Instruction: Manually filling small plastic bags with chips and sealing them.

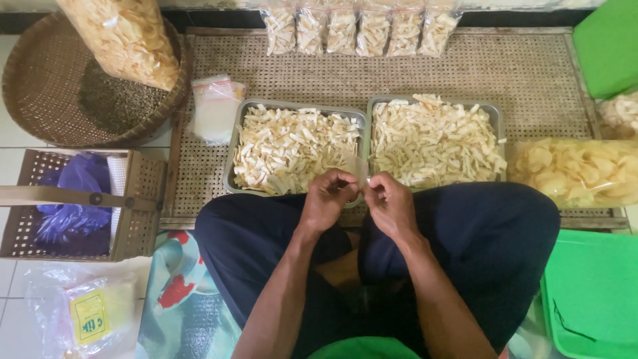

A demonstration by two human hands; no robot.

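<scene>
Along the far edge six filled packets (359,30) lie done, while left hand (327,199) and right hand (392,205) together pinch an empty clear bag (359,174), both trays (299,108) full of chips (432,136).

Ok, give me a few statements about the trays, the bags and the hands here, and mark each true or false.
1. Two metal trays of pale chips sit side by side. True.
2. Both hands hold a small clear plastic bag between them. True.
3. The right hand is scooping chips from a tray. False: it pinches the bag near the left hand.
4. The filled small bags lie in the round woven basket. False: they line the mat's far edge.
</scene>
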